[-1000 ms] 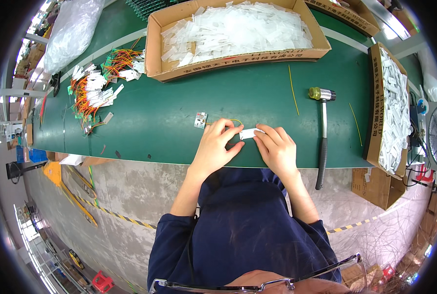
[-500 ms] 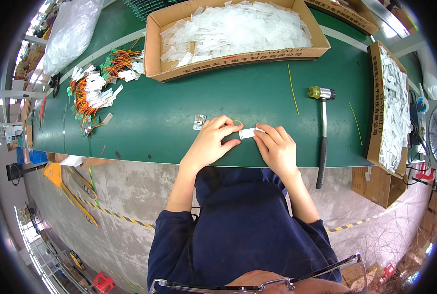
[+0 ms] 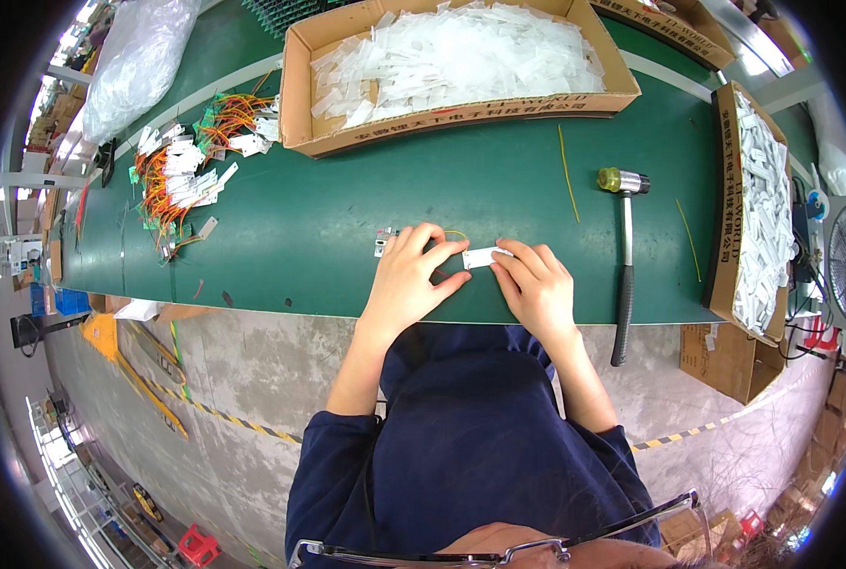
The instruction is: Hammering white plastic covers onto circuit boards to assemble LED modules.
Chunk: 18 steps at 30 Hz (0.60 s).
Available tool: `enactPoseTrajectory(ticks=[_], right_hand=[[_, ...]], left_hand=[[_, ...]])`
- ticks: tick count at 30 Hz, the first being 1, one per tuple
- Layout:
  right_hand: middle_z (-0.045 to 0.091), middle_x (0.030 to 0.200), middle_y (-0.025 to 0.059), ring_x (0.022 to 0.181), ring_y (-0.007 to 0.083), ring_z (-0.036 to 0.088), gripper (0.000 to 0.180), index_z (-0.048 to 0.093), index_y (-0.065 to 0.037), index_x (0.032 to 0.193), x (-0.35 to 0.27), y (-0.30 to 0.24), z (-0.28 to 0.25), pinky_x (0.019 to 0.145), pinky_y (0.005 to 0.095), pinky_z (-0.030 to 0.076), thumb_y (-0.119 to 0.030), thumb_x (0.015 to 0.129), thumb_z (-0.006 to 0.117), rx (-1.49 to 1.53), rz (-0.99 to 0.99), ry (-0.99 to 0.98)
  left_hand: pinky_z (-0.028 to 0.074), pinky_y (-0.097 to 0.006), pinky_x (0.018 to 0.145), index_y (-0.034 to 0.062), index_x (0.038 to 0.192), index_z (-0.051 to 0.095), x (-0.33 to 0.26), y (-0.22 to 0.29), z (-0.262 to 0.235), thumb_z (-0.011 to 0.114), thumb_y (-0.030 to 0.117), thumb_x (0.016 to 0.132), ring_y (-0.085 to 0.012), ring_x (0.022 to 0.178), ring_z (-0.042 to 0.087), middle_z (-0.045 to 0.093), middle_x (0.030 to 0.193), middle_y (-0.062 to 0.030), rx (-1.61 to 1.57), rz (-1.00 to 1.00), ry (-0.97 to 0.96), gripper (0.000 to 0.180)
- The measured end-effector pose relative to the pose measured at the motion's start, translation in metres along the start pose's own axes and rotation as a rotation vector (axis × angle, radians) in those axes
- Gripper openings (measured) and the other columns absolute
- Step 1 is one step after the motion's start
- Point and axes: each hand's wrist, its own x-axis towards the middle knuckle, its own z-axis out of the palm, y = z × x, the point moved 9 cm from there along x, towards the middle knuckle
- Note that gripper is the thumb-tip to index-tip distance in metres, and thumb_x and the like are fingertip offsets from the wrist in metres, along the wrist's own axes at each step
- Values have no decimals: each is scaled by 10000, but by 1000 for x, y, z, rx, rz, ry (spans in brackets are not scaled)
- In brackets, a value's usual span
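Observation:
A small white rectangular plastic case (image 3: 483, 257) lies level between my hands, just above the near part of the green table. My right hand (image 3: 540, 284) pinches its right end between thumb and fingers. At its left end, the curved index finger and thumb of my left hand (image 3: 412, 270) close in from either side; their exact contact is hard to see. A thin yellow wire (image 3: 456, 232) arcs from behind the left fingers toward the case. Left of those fingers sits a small circuit board (image 3: 381, 243), partly covered by the hand.
An open carton (image 3: 461, 112) of clear plastic pieces stands at the back, another carton (image 3: 726, 209) of white cases at right. A hammer (image 3: 626, 256) and loose yellow wires (image 3: 568, 174) lie nearer. Wired white parts (image 3: 184, 171) are heaped at left, below a plastic bag (image 3: 138, 71).
My left hand has shifted slightly and covers more of the small circuit board. The yellow wire's arc shows a little more. My right hand and the white case stay in place.

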Motion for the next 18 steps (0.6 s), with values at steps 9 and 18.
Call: enactPoseTrajectory(ticks=[9,18], right_hand=[[679,1029,-12,764,180,603,119,691,-82,899,0,2,0,676,305,521,-117,794,737,23,23,0],[689,1051,22,801,218,643,171,682,-73,933,1,8,0,691,326,537,-78,777,754,135,92,-37]], left_hand=[[409,-357,763,202,1056,732,-2,11,-6,838,292,691,-190,875,540,565,985,14,263,127,102,390],[411,-373,779,209,1050,715,-2,12,-7,831,304,703,-195,893,545,557,1005,10,265,119,90,378]])
